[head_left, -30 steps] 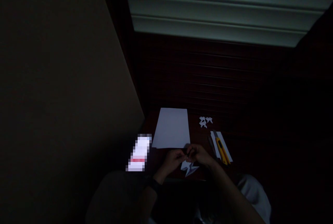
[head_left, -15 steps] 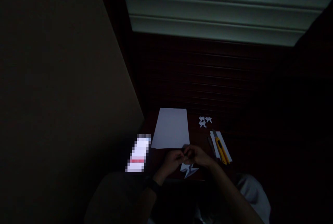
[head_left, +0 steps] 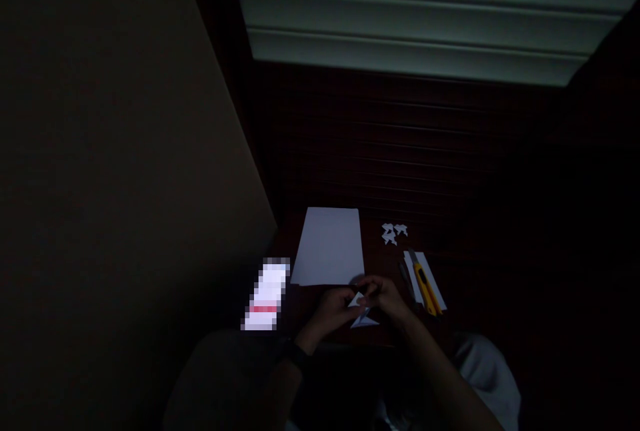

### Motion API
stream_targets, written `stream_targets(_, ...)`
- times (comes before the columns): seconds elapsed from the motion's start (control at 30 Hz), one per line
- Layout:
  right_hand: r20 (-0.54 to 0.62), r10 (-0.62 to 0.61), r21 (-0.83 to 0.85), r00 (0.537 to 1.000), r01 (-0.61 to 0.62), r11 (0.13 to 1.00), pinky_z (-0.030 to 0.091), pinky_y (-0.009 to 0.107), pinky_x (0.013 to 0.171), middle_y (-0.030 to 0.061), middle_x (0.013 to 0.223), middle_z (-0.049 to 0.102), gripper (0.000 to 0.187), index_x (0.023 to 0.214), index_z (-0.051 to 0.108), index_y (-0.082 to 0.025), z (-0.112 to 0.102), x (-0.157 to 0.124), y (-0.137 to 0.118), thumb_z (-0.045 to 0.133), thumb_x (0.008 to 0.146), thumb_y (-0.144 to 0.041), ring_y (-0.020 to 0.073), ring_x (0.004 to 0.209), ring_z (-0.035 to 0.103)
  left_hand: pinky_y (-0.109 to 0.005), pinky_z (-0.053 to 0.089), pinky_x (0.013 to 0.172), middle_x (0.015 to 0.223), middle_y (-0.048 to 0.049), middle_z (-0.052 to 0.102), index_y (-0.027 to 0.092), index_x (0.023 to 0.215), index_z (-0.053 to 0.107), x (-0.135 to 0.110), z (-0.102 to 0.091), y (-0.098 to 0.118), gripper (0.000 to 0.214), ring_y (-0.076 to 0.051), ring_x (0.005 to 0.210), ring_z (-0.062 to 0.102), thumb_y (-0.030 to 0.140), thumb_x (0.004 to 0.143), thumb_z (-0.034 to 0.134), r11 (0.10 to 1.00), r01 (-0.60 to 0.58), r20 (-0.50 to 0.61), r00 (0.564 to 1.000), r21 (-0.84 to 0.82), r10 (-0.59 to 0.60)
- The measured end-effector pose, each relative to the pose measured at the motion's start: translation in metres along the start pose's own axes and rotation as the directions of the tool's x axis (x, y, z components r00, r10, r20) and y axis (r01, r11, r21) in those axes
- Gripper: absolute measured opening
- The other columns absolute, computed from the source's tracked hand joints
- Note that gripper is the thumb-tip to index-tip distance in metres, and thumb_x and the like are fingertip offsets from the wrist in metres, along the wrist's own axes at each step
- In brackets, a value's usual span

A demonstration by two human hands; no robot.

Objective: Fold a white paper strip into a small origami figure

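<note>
Unlike before, the creased folded paper point(head_left: 365, 321) shows a white triangular tip between left hand point(head_left: 333, 309) and right hand point(head_left: 386, 297), fingers clamped on it. It's near the worktop's point(head_left: 306, 303) near edge, the smooth rectangular sheet point(head_left: 330, 244) beyond

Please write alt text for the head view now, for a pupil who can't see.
A person's left hand holds folded white paper, the right hand touching it, in dim light. Beyond lie a larger white sheet and three small paper figures; a yellow cutter rests on narrow paper at right, with a bright pixelated patch at left.
</note>
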State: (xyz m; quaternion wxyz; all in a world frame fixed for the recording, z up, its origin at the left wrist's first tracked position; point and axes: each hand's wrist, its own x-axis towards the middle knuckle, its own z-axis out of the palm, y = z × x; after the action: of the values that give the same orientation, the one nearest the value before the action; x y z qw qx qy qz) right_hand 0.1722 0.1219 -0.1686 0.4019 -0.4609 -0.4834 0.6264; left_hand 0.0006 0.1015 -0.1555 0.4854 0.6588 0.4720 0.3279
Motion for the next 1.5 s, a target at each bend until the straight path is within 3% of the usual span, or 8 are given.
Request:
stream_targets(0.43,0.076,0.006,0.009,0.997,-0.007,1.0,0.04,0.023,0.053,-0.0023,0.062,0.061,0.035,0.084,0.067,-0.017,-0.006,-0.005,-0.007,0.077,0.05,-0.018,0.0112,0.052,0.053,-0.019,0.021,0.045,0.051,0.0043,0.04,0.01,0.057,0.06,0.004,0.0,-0.005,0.037,-0.007,0.049,0.033,0.046,0.066,0.061,1.0,0.008,0.024,1.0,-0.01,-0.008)
stream_targets(0.63,0.08,0.02,0.052,0.997,-0.024,0.998,0.041,0.025,0.059,0.0029,0.071,0.065,0.023,0.079,0.069,-0.014,-0.004,-0.008,-0.011,0.072,0.062,-0.029,0.0135,0.06,0.055,-0.02,0.025,0.046,0.051,0.003,0.046,0.01,0.057,0.06,0.005,0.0,-0.012,0.034,-0.008,0.049,0.037,0.042,0.065,0.063,0.999,0.027,0.011,1.0,-0.039,-0.026)
stream_targets(1.03,0.061,-0.042,-0.093,0.997,0.047,0.995,0.039,0.025,0.059,0.0026,0.066,0.064,0.027,0.072,0.069,-0.012,-0.002,-0.006,-0.006,0.068,0.065,-0.038,0.0127,0.059,0.053,-0.019,0.029,0.046,0.052,0.002,0.051,0.009,0.057,0.061,0.005,-0.002,-0.01,0.032,-0.008,0.048,0.041,0.041,0.064,0.064,0.992,0.077,0.016,0.997,-0.095,-0.075)
stream_targets(1.27,-0.043,-0.078,-0.151,0.996,0.071,0.986,0.036,0.023,0.051,0.0009,0.056,0.061,0.023,0.062,0.067,-0.012,0.004,-0.002,0.004,0.068,0.065,-0.035,0.011,0.051,0.049,-0.02,0.026,0.045,0.049,0.0035,0.047,0.01,0.053,0.059,0.006,0.002,-0.01,0.035,-0.007,0.047,0.039,0.043,0.063,0.063,0.992,0.087,0.016,0.996,-0.091,-0.086)
stream_targets(1.5,0.018,-0.007,-0.089,1.0,0.009,0.996,0.037,0.023,0.052,0.0019,0.058,0.063,0.023,0.065,0.068,-0.012,-0.001,-0.002,0.001,0.072,0.059,-0.034,0.0112,0.051,0.05,-0.02,0.021,0.043,0.046,0.0062,0.036,0.011,0.047,0.052,0.008,0.0,-0.015,0.038,-0.006,0.045,0.03,0.043,0.063,0.064,0.998,0.063,0.032,0.998,-0.011,-0.063)
